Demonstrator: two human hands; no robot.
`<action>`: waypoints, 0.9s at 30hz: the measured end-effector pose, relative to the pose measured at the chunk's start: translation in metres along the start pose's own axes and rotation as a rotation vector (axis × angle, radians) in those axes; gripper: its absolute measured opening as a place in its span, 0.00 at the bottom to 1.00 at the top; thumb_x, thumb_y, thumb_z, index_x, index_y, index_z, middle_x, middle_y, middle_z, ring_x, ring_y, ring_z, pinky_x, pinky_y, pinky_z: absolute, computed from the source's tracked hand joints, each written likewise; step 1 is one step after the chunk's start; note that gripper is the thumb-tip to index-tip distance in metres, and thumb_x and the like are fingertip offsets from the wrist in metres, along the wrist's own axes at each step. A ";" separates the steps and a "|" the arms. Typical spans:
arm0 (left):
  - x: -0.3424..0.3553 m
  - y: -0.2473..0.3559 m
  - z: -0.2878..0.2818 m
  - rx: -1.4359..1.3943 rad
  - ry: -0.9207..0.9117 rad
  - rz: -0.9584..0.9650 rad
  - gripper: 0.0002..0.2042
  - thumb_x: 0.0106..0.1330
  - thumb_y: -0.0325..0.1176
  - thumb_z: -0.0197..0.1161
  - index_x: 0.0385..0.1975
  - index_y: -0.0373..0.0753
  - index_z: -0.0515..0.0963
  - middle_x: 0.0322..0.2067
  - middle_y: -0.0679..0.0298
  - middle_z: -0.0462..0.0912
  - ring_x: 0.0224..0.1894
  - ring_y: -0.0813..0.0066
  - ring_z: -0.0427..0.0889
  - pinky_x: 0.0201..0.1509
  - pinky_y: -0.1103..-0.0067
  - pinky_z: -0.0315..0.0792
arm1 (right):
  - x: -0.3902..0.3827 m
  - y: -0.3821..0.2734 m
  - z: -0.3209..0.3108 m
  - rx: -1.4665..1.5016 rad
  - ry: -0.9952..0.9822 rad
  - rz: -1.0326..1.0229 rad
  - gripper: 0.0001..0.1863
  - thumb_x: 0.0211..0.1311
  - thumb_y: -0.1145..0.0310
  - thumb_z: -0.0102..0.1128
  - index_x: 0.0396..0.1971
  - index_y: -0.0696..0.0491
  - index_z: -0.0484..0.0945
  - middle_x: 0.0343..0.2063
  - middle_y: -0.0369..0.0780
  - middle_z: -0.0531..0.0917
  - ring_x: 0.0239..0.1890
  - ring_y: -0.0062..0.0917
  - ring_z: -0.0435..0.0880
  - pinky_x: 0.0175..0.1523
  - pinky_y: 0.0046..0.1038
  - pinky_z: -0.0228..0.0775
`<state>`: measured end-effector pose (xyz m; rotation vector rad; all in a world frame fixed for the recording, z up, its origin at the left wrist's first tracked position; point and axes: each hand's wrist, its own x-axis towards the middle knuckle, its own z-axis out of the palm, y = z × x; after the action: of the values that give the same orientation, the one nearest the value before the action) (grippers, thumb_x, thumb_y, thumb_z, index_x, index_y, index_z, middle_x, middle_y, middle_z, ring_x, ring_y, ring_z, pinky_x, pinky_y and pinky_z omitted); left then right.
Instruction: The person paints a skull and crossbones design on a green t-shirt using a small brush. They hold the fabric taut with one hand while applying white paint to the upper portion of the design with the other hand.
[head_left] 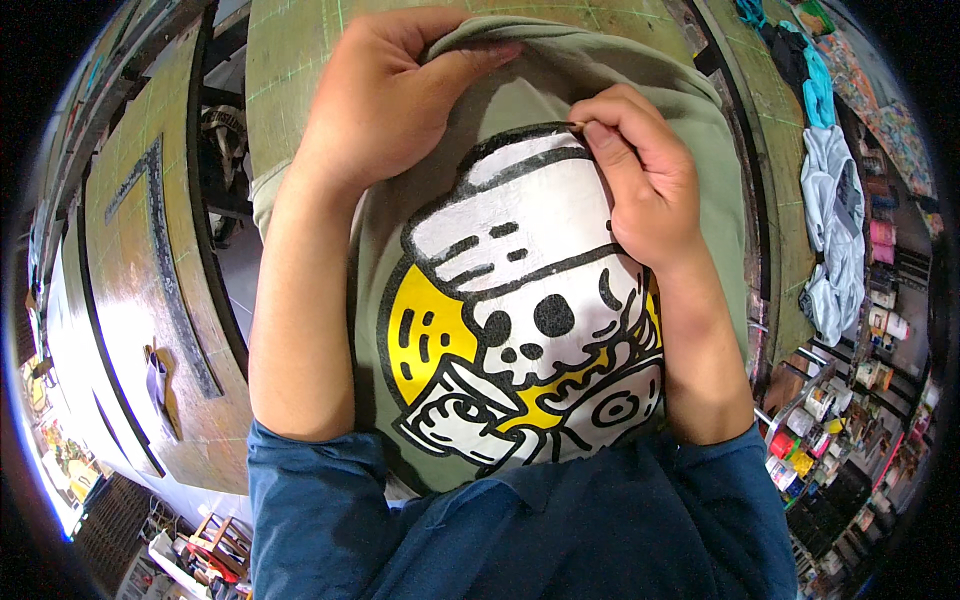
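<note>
An olive-green T-shirt (700,330) is spread on a board in front of me, printed with a cartoon skull (560,280) in white, black and yellow. My left hand (385,110) grips the bunched fabric at the top, thumb along the fold and fingertips partly hidden by it. My right hand (645,175) is pinched at the upper right of the print, by its black outline; a small sliver shows at the fingertips, too small to make out.
Worn boards (200,300) stand at left, one bearing a dark angled strip. On the right board lie pale grey cloth (830,230) and turquoise cloth (818,90). Beyond are shelves with several paint containers (800,450); chairs and clutter (205,545) show at lower left.
</note>
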<state>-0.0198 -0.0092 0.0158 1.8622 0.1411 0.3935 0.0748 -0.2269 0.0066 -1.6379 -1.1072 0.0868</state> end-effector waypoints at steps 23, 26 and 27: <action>-0.002 0.035 0.020 -0.422 0.059 -0.315 0.12 0.71 0.33 0.62 0.46 0.29 0.82 0.38 0.60 0.88 0.36 0.79 0.84 0.41 0.83 0.77 | 0.000 -0.010 0.001 -0.178 0.126 -0.175 0.07 0.56 0.79 0.66 0.35 0.53 0.86 0.26 0.35 0.83 0.30 0.26 0.82 0.39 0.26 0.69; -0.002 0.034 0.019 -0.404 0.036 -0.333 0.13 0.72 0.33 0.62 0.47 0.30 0.82 0.39 0.61 0.88 0.37 0.80 0.85 0.43 0.83 0.77 | -0.001 -0.008 0.003 -0.195 0.127 -0.158 0.07 0.57 0.78 0.65 0.35 0.52 0.86 0.26 0.34 0.82 0.30 0.27 0.82 0.41 0.27 0.68; -0.002 0.033 0.018 -0.396 0.018 -0.341 0.13 0.72 0.33 0.62 0.49 0.31 0.81 0.40 0.62 0.88 0.38 0.80 0.85 0.44 0.84 0.77 | -0.001 -0.008 0.003 -0.198 0.124 -0.154 0.07 0.57 0.78 0.66 0.35 0.52 0.86 0.26 0.34 0.82 0.31 0.27 0.82 0.41 0.27 0.68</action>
<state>-0.0185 -0.0365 0.0418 1.4118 0.3608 0.1834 0.0680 -0.2256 0.0111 -1.7007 -1.1717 -0.2284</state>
